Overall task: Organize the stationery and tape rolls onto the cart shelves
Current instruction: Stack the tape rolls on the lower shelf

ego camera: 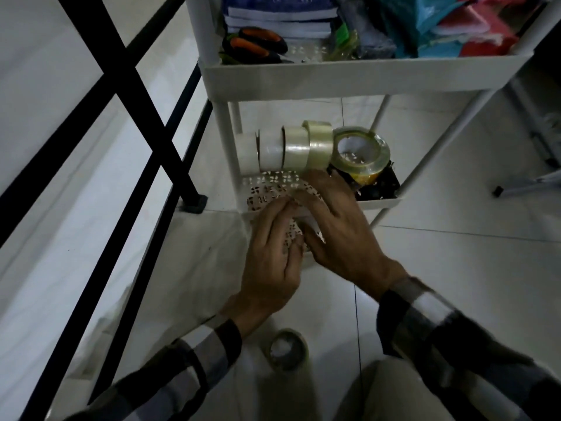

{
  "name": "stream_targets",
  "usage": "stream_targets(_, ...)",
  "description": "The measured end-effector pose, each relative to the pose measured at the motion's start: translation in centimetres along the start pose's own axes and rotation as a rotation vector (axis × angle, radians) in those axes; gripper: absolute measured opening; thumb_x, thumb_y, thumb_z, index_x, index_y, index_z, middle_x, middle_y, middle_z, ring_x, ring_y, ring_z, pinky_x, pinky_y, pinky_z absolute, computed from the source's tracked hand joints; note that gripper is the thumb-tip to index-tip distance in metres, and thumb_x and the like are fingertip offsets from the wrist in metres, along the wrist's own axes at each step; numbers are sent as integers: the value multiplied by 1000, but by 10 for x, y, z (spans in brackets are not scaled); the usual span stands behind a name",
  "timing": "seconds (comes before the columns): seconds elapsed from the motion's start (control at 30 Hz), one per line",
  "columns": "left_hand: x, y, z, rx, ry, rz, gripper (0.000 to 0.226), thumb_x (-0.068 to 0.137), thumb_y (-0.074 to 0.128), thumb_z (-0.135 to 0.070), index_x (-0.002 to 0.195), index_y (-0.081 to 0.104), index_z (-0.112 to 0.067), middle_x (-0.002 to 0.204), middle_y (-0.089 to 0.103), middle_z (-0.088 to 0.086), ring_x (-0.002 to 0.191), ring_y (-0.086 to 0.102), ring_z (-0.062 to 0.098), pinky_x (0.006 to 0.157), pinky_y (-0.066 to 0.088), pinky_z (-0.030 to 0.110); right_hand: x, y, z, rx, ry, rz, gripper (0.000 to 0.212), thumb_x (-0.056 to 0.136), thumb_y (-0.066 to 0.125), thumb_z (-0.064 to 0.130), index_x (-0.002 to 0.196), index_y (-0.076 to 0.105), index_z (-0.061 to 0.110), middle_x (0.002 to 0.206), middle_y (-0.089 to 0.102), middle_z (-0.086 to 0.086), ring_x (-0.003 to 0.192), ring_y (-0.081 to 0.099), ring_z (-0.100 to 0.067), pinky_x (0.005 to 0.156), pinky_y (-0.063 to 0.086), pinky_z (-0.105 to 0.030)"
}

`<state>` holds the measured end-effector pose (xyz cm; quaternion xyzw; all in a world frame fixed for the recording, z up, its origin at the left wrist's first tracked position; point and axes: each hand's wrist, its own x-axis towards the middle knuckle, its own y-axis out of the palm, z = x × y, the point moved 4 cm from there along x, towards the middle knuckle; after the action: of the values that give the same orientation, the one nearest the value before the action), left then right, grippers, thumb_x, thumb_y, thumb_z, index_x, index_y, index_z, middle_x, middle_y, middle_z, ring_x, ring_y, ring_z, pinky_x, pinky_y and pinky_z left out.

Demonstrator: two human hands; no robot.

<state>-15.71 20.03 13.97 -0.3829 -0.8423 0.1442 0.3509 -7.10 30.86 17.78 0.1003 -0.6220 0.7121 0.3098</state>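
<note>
At far left a black rail (121,95) crosses the view diagonally, one of its feet resting on the pale tiled floor (455,284) just beside the cart (349,77).

On the cart's upper shelf, near its left edge, lie scissors (253,45) with orange and black handles. Behind them is a stack of blue and white books (273,16), and to the right sit teal and red packets (455,22).

The lower shelf (382,203) has a perforated floor. Along its far side a row of clear tape rolls (291,147) stands on edge, packed side by side from left to right. At the right end of the row a larger roll (361,153) leans tilted with its open core facing the camera, resting on something dark that I cannot make out.

The left hand (270,262) reaches over the near edge of the lower shelf, fingers together and pointing away. The right hand (337,226) lies just beside it, fingers slightly spread, their tips close to the tilted roll. The two hands meet over something pale on the shelf; whether either one grips it I cannot tell. Both wrists wear plaid sleeves (425,317).

Near the camera, between the forearms, another tape roll (287,349) lies flat on the floor.
</note>
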Motion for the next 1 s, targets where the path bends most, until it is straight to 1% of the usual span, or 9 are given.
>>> stream_targets(0.07,-34,4,19,127,0,80,44,97,60,2,141,59,0,144,58,16,138,52,27,118,45,43,-45,7,8,43,68,-1,45,94,71,18,137,64,4,149,53,-21,143,46,-36,118,37,-56)
stream_targets(0.13,-68,11,47,163,-169,207,37,101,58,-10,138,62,-9,139,59,7,129,58,23,110,52,43,-89,23,12,93,175,84,49,95,71,29,139,61,9,149,53,-16,140,48,-31,115,42,-50)
stream_targets(0.27,-121,25,91,185,-552,643,37,104,58,-25,140,61,-18,134,63,4,113,65,22,101,55,39,-160,75,21,255,464,647,82,93,61,62,160,27,31,157,42,-1,134,52,-21,112,47,-42)
stream_targets(0.37,-152,32,98,228,-724,952,32,104,53,-39,129,64,-23,129,69,4,113,67,23,94,55,33,-204,109,36,313,551,1004,111,82,77,59,165,8,35,160,34,-3,125,60,-27,108,50,-42)
stream_targets(0.43,-167,36,95,221,-769,1041,40,95,51,-47,123,64,-20,127,71,5,111,68,25,93,56,36,-219,126,49,324,545,1120,116,80,81,55,165,4,35,158,35,-5,124,61,-30,106,53,-42)
stream_targets(0.7,-171,39,94,159,-820,892,21,99,62,-27,119,65,-19,121,73,5,108,69,23,84,53,28,-226,145,50,370,595,990,109,81,78,60,164,13,32,154,40,-6,126,58,-27,109,51,-43)
stream_targets(0.8,-161,34,90,128,-788,704,23,98,62,-18,120,70,-18,114,77,8,104,71,26,84,55,28,-216,136,42,377,601,804,114,77,79,64,164,17,27,156,42,-5,133,53,-24,113,47,-40)
stream_targets(0.9,-141,27,79,144,-712,497,40,98,64,-14,137,67,-18,118,74,11,106,70,27,88,51,26,-194,114,32,342,534,574,114,74,83,61,163,24,22,155,46,-4,133,50,-24,110,48,-40)
stream_targets(1.0,-112,17,59,128,-615,325,46,98,66,-14,144,63,-17,117,70,9,99,62,15,85,40,15,-164,87,25,307,461,402,110,73,86,59,160,31,19,158,45,-3,137,47,-24,112,46,-41)
